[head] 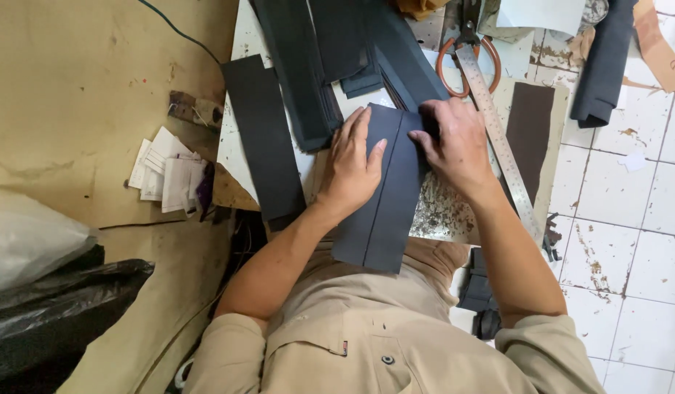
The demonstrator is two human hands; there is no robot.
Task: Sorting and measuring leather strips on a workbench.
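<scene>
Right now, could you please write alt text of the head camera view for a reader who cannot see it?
Seen from above, a person presses both hands, left hand and right hand, flat on a dark strip of material with a line running down it, on a worn work board. More dark strips, scissors and a metal ruler lie around it.

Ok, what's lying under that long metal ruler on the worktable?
The metal ruler lies across the orange-handled scissors at its top, then over a pale board beside a dark brown strip. The right hand covers whatever is left of it.

One head-worn camera looks steeply down, close above the worktable.
</scene>
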